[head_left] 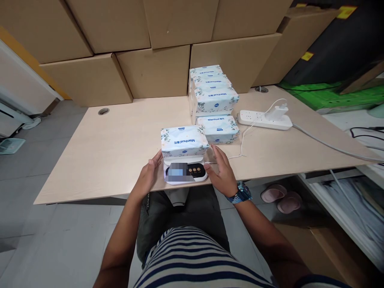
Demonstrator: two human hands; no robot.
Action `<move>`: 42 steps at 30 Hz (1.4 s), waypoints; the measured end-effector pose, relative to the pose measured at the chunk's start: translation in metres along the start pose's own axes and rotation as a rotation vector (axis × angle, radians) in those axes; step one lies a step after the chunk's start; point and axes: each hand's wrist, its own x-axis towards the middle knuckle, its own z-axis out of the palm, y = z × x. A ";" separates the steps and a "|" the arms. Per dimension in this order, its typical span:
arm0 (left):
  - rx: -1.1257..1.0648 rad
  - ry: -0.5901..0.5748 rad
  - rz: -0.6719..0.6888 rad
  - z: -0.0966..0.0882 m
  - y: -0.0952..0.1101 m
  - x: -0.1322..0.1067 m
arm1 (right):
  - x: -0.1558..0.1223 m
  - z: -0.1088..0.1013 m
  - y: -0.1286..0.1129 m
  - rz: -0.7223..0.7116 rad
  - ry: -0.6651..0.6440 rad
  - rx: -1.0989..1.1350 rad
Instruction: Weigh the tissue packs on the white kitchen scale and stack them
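Note:
A white digital scale (186, 173) sits at the table's front edge, its display blurred out. On top of it rests a tissue pack (183, 141), white and pale blue with leaf and flower prints. My left hand (149, 173) lies along the scale's left side, fingers stretched out, holding nothing. At the right side is my right hand (221, 170), fingers and thumb apart, close to the scale's corner. Just behind the scale, to the right, stands another tissue pack (218, 129). Farther back is a stack of tissue packs (214, 98).
A white power strip (265, 120) with a plugged-in adapter lies on the right, its thin cable running toward the scale. Cardboard boxes (154, 72) form a wall along the table's back edge. The wooden table (120, 136) has cable holes near both back corners.

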 end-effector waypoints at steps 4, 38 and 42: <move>0.002 0.000 0.002 0.001 0.002 0.000 | -0.001 0.001 0.001 0.021 0.016 -0.004; 0.036 0.045 0.010 0.004 0.002 -0.002 | -0.004 0.004 0.006 -0.097 0.167 -0.127; 0.007 0.052 0.007 0.006 0.003 -0.004 | -0.004 0.005 0.006 -0.111 0.181 -0.122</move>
